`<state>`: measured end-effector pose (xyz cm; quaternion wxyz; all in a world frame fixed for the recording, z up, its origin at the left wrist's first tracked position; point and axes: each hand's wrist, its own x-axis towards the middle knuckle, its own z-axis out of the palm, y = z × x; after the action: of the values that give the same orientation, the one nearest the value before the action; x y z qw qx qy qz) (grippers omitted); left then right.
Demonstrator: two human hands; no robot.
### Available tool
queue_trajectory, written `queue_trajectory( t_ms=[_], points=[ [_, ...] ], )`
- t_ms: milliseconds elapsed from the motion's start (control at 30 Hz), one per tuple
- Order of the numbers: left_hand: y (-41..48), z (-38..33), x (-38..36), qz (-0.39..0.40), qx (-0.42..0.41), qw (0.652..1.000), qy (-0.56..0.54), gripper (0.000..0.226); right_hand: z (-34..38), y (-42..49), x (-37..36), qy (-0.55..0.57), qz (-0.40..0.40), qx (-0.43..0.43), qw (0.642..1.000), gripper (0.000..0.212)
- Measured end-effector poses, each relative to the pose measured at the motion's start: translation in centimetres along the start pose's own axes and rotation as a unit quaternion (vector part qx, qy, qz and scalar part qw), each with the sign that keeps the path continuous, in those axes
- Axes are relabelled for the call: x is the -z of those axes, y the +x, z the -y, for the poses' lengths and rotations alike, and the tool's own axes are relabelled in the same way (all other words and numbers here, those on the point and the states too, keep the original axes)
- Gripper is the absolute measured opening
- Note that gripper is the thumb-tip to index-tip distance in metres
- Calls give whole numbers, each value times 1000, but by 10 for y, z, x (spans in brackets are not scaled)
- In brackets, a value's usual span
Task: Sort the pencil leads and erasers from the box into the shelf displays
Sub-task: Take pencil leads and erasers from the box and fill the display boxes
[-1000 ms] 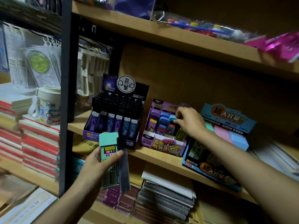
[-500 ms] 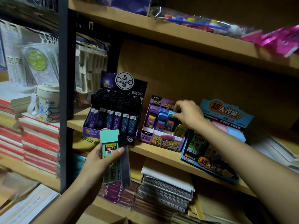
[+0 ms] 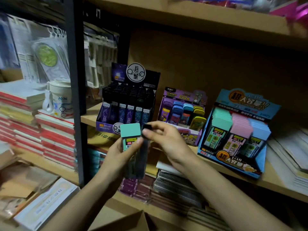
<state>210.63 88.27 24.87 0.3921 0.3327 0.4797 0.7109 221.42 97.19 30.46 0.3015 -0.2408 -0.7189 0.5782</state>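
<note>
The left hand (image 3: 116, 158) grips two upright items: a mint-capped rectangular plastic lead case (image 3: 130, 131) and, touching its right side, a slim black lead tube (image 3: 144, 157). The right hand (image 3: 168, 142) pinches the tube's top end between thumb and forefinger. The black-and-purple cardboard display (image 3: 128, 104) of matching tubes stands just beyond, open-topped; the blue cardboard display (image 3: 260, 154) lies right.

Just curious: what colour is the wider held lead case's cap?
The cap is mint green; head view shows it.

At the bottom edge, a cardboard box (image 3: 126, 222) cut off; top-shelf goods (image 3: 281, 6) blurred beyond telling.
</note>
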Motion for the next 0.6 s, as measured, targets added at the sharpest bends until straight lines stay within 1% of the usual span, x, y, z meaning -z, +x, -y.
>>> queue_trajectory(
  t_ms=[67, 100, 167, 233, 300, 367, 433, 500, 600],
  points=[
    [-1, -1, -2, 52, 18, 998, -22, 37, -1, 0, 5, 131, 2, -12, 991, 17],
    [-2, -1, -4, 73, 30, 996, -40, 34, -1, 0, 6, 164, 6, -11, 986, 20],
    [-4, 0, -8, 90, 40, 993, -72, 28, -3, -2, 8, 189, 13, -9, 982, 25],
    [-4, 2, -10, 83, 34, 993, -77, 26, -5, -5, 7, 169, 0, -10, 986, 24],
    [-4, 3, -10, 65, 26, 996, -51, 27, -7, -8, 7, 115, -28, -16, 993, 20],
    [-5, 3, -10, 28, 1, 1000, 13, 28, -9, -11, 6, 54, -49, -22, 997, 24],
    [-6, 2, -10, 12, -43, 996, 77, 32, -10, -13, 5, 12, -58, -22, 998, 26],
    [-8, 2, -9, 10, -68, 992, 107, 38, -9, -14, 4, -1, -58, -22, 998, 22],
    [-10, 1, -1, 5, -64, 992, 105, 33, -8, -11, 3, 33, -44, -28, 998, 9]
  ],
)
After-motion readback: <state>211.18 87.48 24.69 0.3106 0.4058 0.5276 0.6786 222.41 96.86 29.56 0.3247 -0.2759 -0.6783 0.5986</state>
